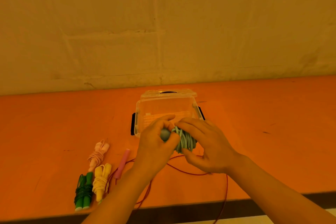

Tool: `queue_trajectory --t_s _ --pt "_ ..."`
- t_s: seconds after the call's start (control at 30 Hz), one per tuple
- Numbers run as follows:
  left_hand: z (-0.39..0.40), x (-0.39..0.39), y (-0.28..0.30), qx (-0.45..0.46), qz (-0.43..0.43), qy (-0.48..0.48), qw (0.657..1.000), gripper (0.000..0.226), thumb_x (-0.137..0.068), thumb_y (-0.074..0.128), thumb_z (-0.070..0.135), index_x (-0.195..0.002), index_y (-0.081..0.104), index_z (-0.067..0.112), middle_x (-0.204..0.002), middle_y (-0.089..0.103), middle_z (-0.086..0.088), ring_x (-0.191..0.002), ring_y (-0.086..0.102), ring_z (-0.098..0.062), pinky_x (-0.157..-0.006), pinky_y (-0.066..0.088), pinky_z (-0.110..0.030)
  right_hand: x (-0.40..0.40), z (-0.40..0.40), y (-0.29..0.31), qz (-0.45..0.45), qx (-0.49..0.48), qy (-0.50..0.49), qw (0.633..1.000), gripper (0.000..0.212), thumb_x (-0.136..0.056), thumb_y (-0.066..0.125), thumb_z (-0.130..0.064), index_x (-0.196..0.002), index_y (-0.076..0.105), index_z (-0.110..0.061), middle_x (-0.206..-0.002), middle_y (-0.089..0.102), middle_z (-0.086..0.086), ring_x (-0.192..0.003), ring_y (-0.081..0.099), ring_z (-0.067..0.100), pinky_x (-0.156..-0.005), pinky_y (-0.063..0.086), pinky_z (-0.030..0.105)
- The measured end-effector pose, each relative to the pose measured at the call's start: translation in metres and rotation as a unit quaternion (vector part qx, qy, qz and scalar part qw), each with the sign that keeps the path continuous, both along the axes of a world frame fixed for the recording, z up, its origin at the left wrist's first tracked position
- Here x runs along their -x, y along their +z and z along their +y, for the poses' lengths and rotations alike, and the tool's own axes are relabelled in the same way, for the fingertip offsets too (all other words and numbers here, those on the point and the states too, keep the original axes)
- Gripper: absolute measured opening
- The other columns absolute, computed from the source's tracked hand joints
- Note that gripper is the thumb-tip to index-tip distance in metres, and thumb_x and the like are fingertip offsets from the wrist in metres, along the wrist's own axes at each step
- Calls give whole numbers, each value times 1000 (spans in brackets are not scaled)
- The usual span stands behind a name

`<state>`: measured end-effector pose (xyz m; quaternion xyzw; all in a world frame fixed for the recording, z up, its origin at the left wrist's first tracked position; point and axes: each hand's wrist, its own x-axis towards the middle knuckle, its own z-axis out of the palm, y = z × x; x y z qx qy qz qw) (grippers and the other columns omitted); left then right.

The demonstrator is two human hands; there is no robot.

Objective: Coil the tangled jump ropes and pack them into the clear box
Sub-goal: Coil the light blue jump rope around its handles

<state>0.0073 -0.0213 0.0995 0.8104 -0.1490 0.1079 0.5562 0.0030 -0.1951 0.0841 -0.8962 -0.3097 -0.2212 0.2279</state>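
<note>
My left hand [154,143] grips the handles of a pale blue-green jump rope [185,141], and my right hand [203,145] wraps around its coiled cord. Both hands hover just in front of the open clear box [165,104], which has black side latches. On the orange table at the left lie three coiled ropes: a pink one [98,154], a yellow one [101,180] and a green one [83,192]. A loose red-corded rope [189,172] with a pink handle [123,163] sprawls under my arms.
The box's clear lid [169,93] lies behind the box near the wall. The red cord [225,196] hangs over the table's front edge [272,196]. The bare orange tabletop [272,132] stretches to the right.
</note>
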Motion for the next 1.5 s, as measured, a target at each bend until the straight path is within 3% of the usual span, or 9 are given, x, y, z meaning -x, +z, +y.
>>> queue_trajectory --t_s 0.13,0.27,0.4,0.63,0.8,0.93,1.1,1.3,1.5 --pt "0 -2 0 -9 -6 -19 1000 10 -71 57 17 -74 56 27 -119 55 19 -110 48 14 -80 38 -1 -3 0 -1 2 32 -21 999 80 -73 60 -74 -137 37 -33 -137 48 -9 -120 50 10 -87 37 31" --pt "5 -5 -2 -25 -17 -16 999 7 -73 55 20 -72 53 27 -125 52 13 -114 44 11 -82 34 0 -6 4 -1 -11 40 -29 999 78 -73 58 -75 -136 36 -36 -132 53 -8 -112 56 14 -80 43 37" --pt "2 -4 -2 -40 -46 14 998 12 -68 47 41 -71 50 29 -121 47 19 -116 41 10 -89 37 -15 -8 3 -3 -34 37 -33 998 64 -75 61 -69 -125 42 -33 -124 57 -6 -104 59 16 -73 44 39" --pt "-4 -3 -4 -78 -92 126 985 18 -75 40 40 -74 46 23 -102 48 17 -98 47 -2 -93 36 -53 -11 6 -1 -53 62 -49 995 53 -81 51 -68 -120 45 -31 -120 59 -2 -99 61 18 -72 41 35" --pt "4 -5 -3 -124 -61 57 989 21 -77 37 45 -75 41 24 -94 49 9 -88 49 -8 -74 46 -37 -12 5 -3 -48 82 -53 994 53 -82 48 -67 -121 45 -31 -120 58 -2 -97 61 19 -75 37 33" --pt "17 -13 -4 -180 -8 -37 983 27 -86 61 28 -64 46 29 -102 50 17 -94 52 -3 -81 44 -31 -12 -2 -7 -40 129 -51 990 50 -83 49 -67 -119 44 -33 -120 55 -3 -91 59 17 -72 33 31" --pt "17 -12 2 -123 50 6 991 22 -64 68 30 -57 50 20 -93 58 9 -92 55 -6 -79 44 -25 -12 4 -7 -52 137 -31 989 49 -85 47 -66 -120 46 -33 -119 56 -2 -88 58 14 -69 44 35" --pt "18 -12 4 -115 64 6 991 20 -69 67 27 -87 64 33 -95 63 13 -90 59 -6 -78 49 -25 -15 3 -9 -54 146 -26 987 50 -85 47 -65 -124 44 -33 -120 56 -1 -90 58 16 -71 46 37" --pt "21 -11 4 -142 33 -22 989 18 -78 75 14 -75 66 29 -88 56 27 -88 52 11 -76 34 2 -15 -1 -12 -45 156 -44 986 51 -84 46 -66 -125 43 -35 -122 55 -1 -90 56 16 -70 47 40"
